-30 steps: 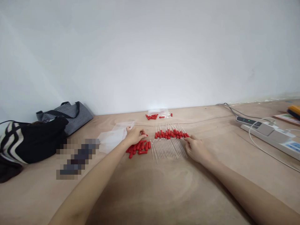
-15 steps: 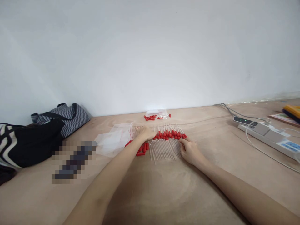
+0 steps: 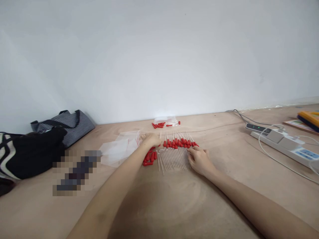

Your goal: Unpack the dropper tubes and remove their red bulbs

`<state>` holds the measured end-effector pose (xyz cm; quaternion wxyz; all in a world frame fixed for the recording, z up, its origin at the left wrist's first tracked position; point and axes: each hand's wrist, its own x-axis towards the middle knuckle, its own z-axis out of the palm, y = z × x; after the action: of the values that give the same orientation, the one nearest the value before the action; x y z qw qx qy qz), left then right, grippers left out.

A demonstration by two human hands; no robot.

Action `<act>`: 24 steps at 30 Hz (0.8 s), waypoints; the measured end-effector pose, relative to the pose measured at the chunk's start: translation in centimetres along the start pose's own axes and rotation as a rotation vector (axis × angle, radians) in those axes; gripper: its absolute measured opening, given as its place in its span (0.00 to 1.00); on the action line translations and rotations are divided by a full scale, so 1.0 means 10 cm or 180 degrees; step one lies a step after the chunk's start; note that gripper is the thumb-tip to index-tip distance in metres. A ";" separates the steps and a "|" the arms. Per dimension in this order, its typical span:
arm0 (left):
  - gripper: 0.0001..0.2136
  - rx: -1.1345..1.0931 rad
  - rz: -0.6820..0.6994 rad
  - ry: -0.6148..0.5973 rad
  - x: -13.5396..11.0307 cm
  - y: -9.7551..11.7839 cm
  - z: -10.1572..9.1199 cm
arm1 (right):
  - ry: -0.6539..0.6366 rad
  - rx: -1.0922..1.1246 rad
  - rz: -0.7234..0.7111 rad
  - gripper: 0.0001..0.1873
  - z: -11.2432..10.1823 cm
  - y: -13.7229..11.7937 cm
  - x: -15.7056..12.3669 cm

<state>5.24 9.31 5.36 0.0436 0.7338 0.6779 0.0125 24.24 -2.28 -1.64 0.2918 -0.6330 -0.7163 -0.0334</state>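
Note:
A row of clear thin pipettes (image 3: 173, 158) with red rubber bulbs (image 3: 179, 143) lies side by side on the wooden table (image 3: 174, 205). My left hand (image 3: 150, 140) rests at the row's upper left end, fingers curled near a bulb; what it pinches is too small to tell. A loose heap of red bulbs (image 3: 150, 157) lies just below that hand. My right hand (image 3: 198, 158) lies on the row's lower right corner, fingers bent over the clear stems.
Empty clear plastic bags (image 3: 119, 150) lie left of the heap. A small bag with more red bulbs (image 3: 164, 122) sits by the wall. Striped and black bags (image 3: 37, 144) stand far left. A power strip with cables (image 3: 281, 142) and books (image 3: 307, 119) are at right.
My left hand has moved right and up from the loose bulbs to the row's left end. My right hand has slid slightly left along the stems.

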 end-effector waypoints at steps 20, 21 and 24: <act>0.09 0.0660 0.2449 0.2447 -1.19 -0.24 0.41 | 0.1237 -0.0490 -0.2169 0.11 0.04 -0.46 -0.07; 0.09 0.0560 0.2442 0.2464 -1.17 -0.24 0.42 | 0.1251 -0.0535 -0.2147 0.12 0.05 -0.46 -0.05; 0.08 0.0115 0.2336 0.2397 -1.12 -0.25 0.47 | 0.1225 -0.0557 -0.2048 0.12 0.06 -0.45 -0.01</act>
<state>2.17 -1.87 0.94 -0.2229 0.8683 0.3451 0.2780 19.83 -3.00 -0.72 0.3404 -0.3805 -0.8049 -0.3025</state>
